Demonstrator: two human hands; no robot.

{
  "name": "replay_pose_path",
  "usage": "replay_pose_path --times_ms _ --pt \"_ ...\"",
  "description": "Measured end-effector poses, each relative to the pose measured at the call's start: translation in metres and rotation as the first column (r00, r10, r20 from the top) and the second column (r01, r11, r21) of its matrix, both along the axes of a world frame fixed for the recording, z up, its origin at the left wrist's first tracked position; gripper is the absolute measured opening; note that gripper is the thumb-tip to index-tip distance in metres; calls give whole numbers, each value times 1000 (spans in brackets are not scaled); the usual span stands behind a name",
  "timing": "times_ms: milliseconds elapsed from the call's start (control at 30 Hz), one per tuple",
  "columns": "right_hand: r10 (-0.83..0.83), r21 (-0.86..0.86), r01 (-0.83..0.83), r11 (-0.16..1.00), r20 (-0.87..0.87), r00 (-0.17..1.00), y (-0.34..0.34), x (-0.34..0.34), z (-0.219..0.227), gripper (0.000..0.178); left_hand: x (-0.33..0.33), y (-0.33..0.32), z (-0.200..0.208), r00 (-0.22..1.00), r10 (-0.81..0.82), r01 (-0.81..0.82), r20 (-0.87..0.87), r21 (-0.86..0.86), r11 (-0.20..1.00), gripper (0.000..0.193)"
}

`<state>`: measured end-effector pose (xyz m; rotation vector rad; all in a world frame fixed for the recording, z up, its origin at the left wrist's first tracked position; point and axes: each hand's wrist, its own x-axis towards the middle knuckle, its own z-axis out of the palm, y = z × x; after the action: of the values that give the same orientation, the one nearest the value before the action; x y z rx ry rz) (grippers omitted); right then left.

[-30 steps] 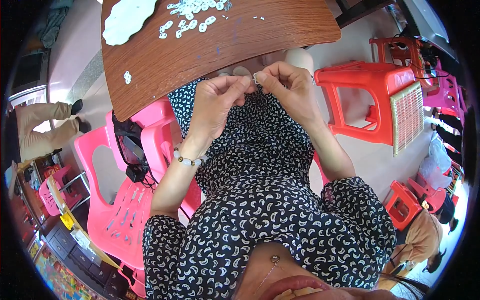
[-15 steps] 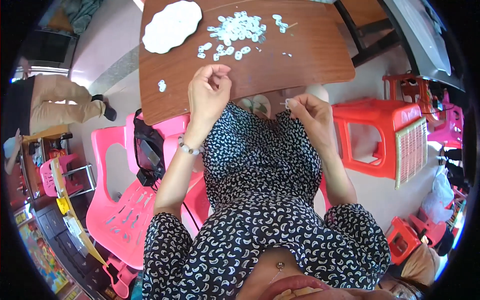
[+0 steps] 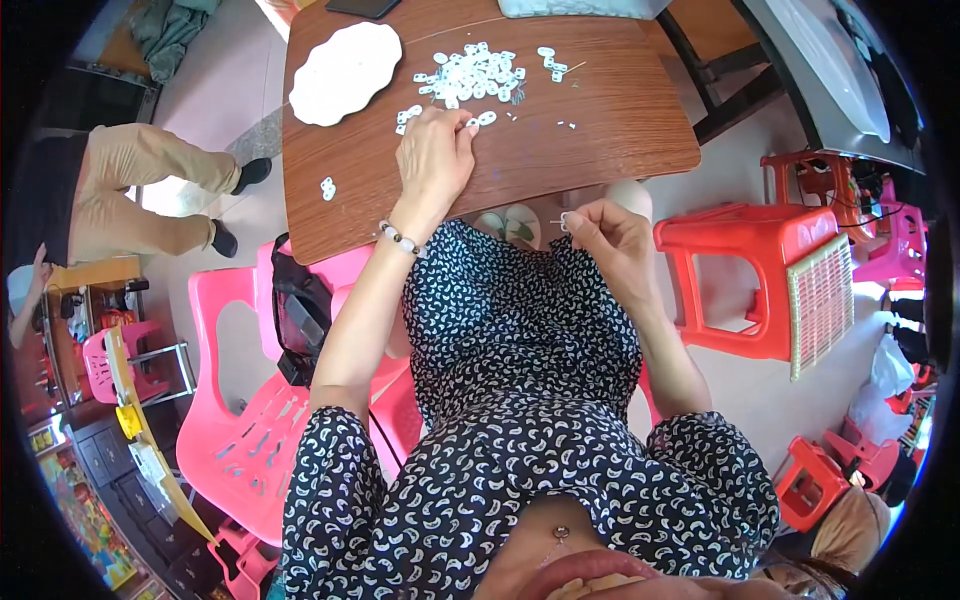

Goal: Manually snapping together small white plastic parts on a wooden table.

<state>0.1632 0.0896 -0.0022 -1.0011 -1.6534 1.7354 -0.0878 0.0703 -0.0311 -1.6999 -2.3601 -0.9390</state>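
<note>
scalloped white plate (image 3: 345, 75) near heaped white pieces (image 3: 472, 76) on brown table (image 3: 610, 120)

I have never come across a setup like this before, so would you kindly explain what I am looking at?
There is no robot here: a person works with two bare hands. The view comes from the left of two wide fisheye cameras worn on the head, looking down, so straight edges bend near the rim. Left in the picture is the person's left.

On the brown table lie a pile of small white pieces, smaller groups beside it, and a white wavy-edged plate.

The right hand pinches one small white piece off the table's near edge. The left hand is down at a few loose pieces in front of the pile; whether it grips one is unclear.
</note>
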Motion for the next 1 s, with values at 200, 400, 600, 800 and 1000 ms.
replay_pose_path --times_ms 200,400,600,800,1000 --pt "-3 12 3 1000 22 1000 2 -3 -5 20 1 -2 -2 993 -27 30 113 -27 999 15" --pt "-35 101 42 994 -69 997 -2 5 -4 17 19 -1 6 973 -132 108 190 132 985 15" --pt "-15 62 25 998 -157 987 5 -1 -18 20 13 -20 -1 778 -151 171 610 25 985 16" --pt "32 -208 -127 970 -408 912 3 9 -8 26 76 -45 29 189 -94 322 977 29 946 20" --pt "64 -218 -200 955 -509 858 2 5 -8 28 93 -49 7 -260 -81 326 962 167 931 18"
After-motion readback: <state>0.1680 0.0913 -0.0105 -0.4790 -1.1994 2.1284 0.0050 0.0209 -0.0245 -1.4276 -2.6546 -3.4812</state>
